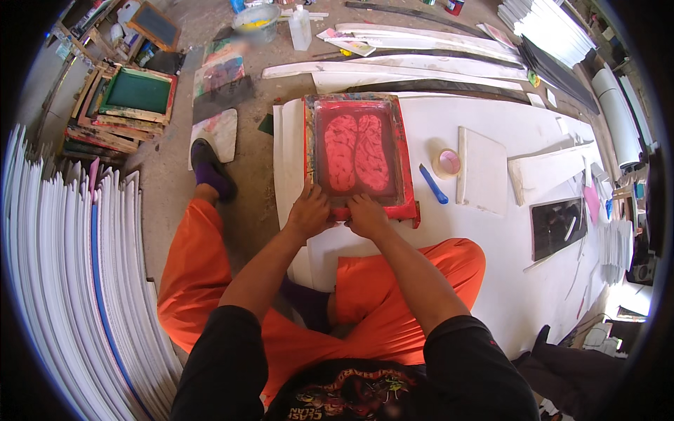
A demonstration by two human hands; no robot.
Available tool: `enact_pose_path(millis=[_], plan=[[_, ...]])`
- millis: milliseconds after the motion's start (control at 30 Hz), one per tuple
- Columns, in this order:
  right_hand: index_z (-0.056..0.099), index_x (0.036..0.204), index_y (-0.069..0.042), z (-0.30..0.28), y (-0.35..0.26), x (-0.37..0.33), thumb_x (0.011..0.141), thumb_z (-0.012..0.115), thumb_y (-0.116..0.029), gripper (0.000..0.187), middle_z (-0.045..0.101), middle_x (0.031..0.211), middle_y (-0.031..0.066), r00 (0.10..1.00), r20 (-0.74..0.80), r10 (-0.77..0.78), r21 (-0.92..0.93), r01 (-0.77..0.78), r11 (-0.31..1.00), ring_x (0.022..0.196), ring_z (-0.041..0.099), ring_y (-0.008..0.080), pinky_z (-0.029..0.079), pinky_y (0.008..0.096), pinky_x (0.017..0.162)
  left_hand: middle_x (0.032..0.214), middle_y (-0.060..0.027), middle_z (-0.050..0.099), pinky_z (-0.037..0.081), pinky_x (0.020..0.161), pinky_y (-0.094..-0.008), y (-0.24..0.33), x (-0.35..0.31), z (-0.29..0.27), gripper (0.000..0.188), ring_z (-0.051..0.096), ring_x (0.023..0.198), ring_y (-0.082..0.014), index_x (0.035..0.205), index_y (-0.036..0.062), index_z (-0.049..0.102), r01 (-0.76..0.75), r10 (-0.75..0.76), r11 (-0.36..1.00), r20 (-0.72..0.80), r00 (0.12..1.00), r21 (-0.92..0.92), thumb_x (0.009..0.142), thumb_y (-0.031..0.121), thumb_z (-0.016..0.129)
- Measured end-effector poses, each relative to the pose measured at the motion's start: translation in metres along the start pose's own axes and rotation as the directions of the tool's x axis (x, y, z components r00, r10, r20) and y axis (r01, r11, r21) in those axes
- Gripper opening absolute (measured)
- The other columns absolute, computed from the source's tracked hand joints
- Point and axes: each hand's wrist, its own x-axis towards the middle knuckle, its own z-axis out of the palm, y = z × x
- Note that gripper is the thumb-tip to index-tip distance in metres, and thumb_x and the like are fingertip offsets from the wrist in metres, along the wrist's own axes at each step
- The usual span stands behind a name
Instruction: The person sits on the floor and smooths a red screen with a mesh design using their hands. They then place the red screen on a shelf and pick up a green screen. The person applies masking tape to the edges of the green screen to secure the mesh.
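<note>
A screen printing frame [403,158] with a red-smeared wooden border lies in front of me on white sheets. Two pink-red sole shapes [370,151] show side by side on its dark red mesh. At its near left corner my left hand [310,212] is closed round the edge, thumb toward the mesh. My right hand [366,215] is closed on the near edge, close to the middle, fingers curled over the bar. What lies under the frame is hidden. Right of it are a blue cutter knife [433,184] and a roll of tape [446,163].
White sheets [393,245] spread under the frame. White boards stand stacked [63,281] at my left, below piled screen frames [137,95]. Long white strips [435,64] lie beyond, near a bottle [300,29] and a basin [257,22]. A dark glossy panel [558,228] lies right.
</note>
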Motion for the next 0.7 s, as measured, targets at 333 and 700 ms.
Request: enact_pose_path(millis=[333, 700], plan=[[0.068, 0.124, -0.005, -0.051, 0.048, -0.015, 0.072, 0.091, -0.041, 0.067, 0.066, 0.127, 0.0130, 0.934, 0.255, 0.250, -0.182, -0.207, 0.961, 0.129, 0.059, 0.0321, 0.054, 0.0467, 0.104, 0.114, -0.0071, 0.070, 0.015, 0.128, -0.0602, 0.005, 0.011, -0.011, 0.063, 0.053, 0.129, -0.0311, 0.108, 0.0095, 0.080, 0.006, -0.009, 1.000, 0.143, 0.990, 0.015, 0.079, 0.065, 0.074], [0.068, 0.119, -0.007, 0.007, -0.021, 0.011, 0.068, 0.094, -0.037, 0.065, 0.066, 0.122, 0.0120, 0.999, -0.020, 0.035, 0.057, -0.033, 0.998, 0.123, 0.060, 0.0327, 0.055, 0.0474, 0.101, 0.102, -0.0072, 0.075, 0.016, 0.129, -0.0583, 0.007, 0.005, 0.007, 0.053, 0.056, 0.130, -0.0319, 0.104, 0.0089, 0.077, 0.089, -0.081, 0.984, 0.058, 0.995, -0.153, 0.077, 0.055, 0.082]])
